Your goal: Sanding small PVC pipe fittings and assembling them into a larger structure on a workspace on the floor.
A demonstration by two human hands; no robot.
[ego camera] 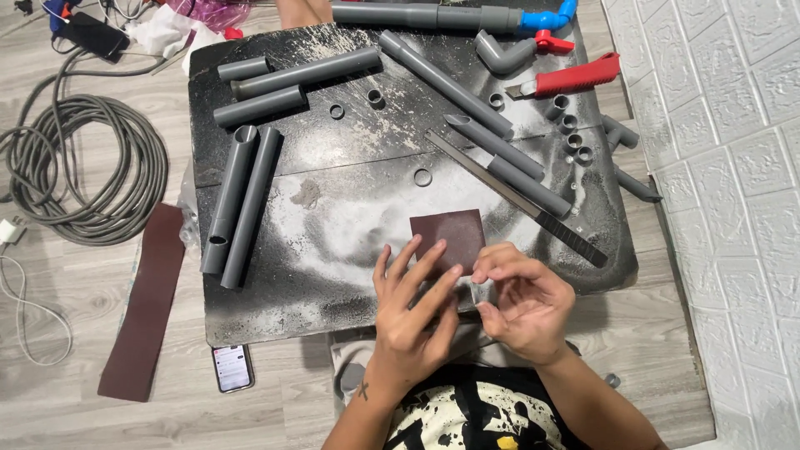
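Note:
A brown square of sandpaper [454,233] lies on the dusty black board [333,275] near its front edge. My left hand [412,304] rests flat at the sheet's near left corner, fingers spread and touching it. Beside it my right hand [521,296] curls over the sheet's near right corner, thumb and fingers pinched together on something too small to make out. Several grey pipe pieces [242,200] lie on the board beyond the hands.
Small grey pipe rings [423,177] and a long metal file [517,200] lie on the board. At the back are a red-handled cutter [575,77] and a blue fitting [546,18]. On the floor at left sit a coiled grey hose [83,167], a sandpaper strip [146,300] and a phone [232,367].

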